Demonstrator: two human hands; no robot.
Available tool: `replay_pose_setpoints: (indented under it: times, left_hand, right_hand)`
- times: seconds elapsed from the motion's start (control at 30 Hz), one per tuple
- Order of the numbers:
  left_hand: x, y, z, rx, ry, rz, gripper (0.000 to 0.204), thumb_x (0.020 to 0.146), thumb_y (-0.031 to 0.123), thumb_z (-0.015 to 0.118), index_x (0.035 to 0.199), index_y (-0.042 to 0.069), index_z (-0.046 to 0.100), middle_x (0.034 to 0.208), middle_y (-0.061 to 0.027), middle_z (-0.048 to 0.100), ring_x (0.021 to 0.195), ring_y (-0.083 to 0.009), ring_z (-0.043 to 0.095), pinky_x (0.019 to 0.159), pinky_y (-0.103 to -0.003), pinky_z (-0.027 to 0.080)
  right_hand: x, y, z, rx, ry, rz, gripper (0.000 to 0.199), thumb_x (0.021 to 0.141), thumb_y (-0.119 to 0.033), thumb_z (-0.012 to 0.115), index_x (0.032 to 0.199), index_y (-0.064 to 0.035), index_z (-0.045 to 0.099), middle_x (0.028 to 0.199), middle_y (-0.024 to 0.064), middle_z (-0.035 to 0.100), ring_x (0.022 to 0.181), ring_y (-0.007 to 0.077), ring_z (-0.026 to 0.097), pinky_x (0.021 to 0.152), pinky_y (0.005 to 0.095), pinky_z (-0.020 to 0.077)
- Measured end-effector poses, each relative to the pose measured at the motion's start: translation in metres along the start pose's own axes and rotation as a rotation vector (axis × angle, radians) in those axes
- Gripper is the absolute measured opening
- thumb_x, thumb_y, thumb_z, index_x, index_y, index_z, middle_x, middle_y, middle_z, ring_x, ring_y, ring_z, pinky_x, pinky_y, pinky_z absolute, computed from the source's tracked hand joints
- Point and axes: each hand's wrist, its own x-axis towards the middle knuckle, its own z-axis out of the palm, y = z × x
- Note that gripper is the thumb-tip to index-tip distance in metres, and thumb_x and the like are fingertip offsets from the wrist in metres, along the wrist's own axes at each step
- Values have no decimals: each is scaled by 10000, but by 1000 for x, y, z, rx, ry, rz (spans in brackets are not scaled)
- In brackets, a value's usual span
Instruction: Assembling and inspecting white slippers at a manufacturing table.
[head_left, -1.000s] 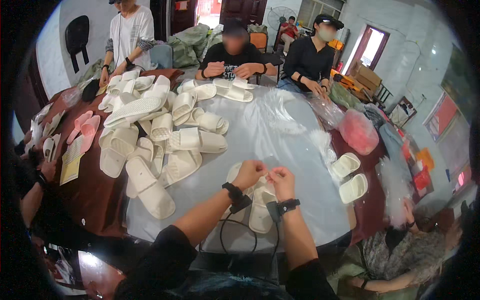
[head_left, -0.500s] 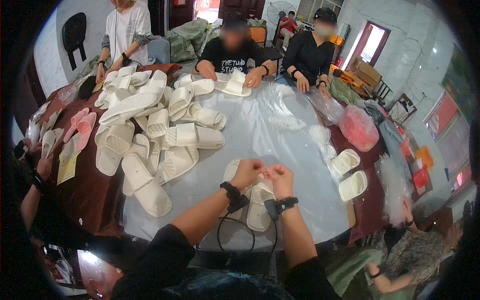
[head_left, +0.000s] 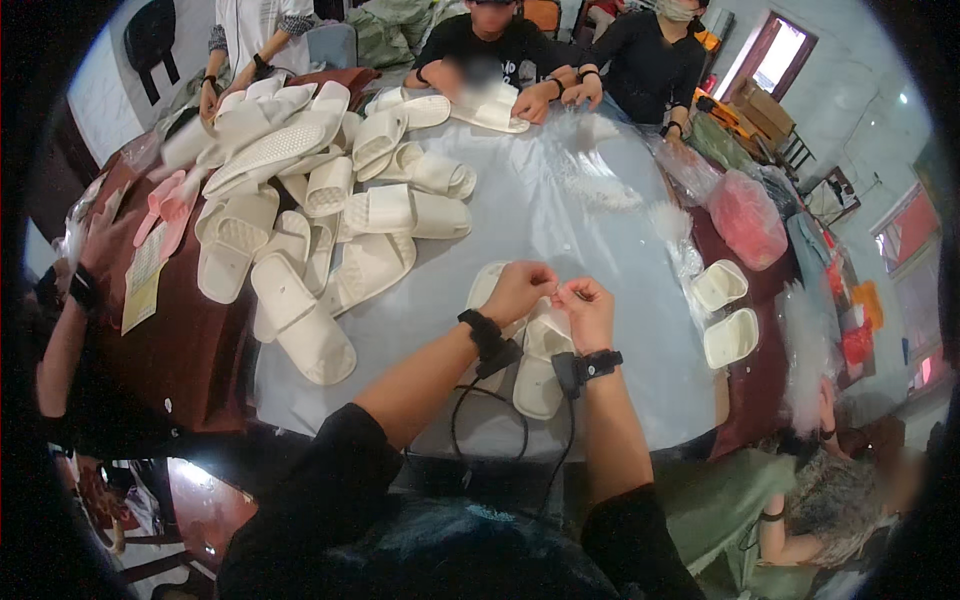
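My left hand [head_left: 518, 290] and my right hand [head_left: 588, 312] meet just above a pair of white slippers [head_left: 540, 345] lying on the grey table [head_left: 590, 230] straight ahead of me at twelve o'clock. The fingertips of both hands are pinched together, almost touching each other; whatever they pinch is too small for me to make out. The left hand hides the toe of the left slipper, and the right hand covers the upper part of the right one. Both wrists carry black bands [head_left: 480, 328] with cables [head_left: 488, 420] hanging down toward me.

At ten o'clock a heap of white slippers [head_left: 320, 200] spreads across the table, the nearest one [head_left: 300, 322] lying apart at its lower edge. Further left, at nine to ten o'clock, pink slippers [head_left: 170, 200] and a yellowish paper sheet [head_left: 145, 275] lie on the dark red cloth [head_left: 190, 350]. At two o'clock two white slippers [head_left: 725, 310] sit at the table's rim, one above the other, and beyond them a clear bag of pink-red stuff [head_left: 748, 218] rests on the cloth. Crumpled clear plastic wrap [head_left: 600, 175] lies at twelve to one o'clock.

Other people work around the table: hands [head_left: 545, 100] on a white slipper [head_left: 488, 110] at twelve, a hand [head_left: 100, 235] at nine o'clock, and a seated person [head_left: 840, 500] at four. Brown cardboard boxes [head_left: 760, 105] stand at one o'clock by the doorway [head_left: 775, 50].
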Motion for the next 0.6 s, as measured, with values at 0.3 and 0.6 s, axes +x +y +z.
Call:
replay_pose_setpoints:
  times: [0.3, 0.6]
  left_hand:
    - [-1, -4, 2, -3, 30, -1, 96, 822, 56, 662, 847, -36, 653, 770, -23, 647, 727, -76, 564, 678, -244, 471]
    - [-2, 12, 5, -42, 105, 0, 132, 840, 105, 662, 845, -25, 681, 750, -38, 665, 682, -74, 550, 636, -249, 458]
  right_hand:
    - [1, 7, 0, -34, 13, 18, 33, 837, 36, 641, 864, 47, 626, 790, 107, 655, 689, 170, 636, 663, 283, 536]
    - [2, -2, 0, -62, 30, 31, 54, 868, 2, 634, 893, 45, 615, 832, 120, 662, 741, 184, 660, 687, 281, 553]
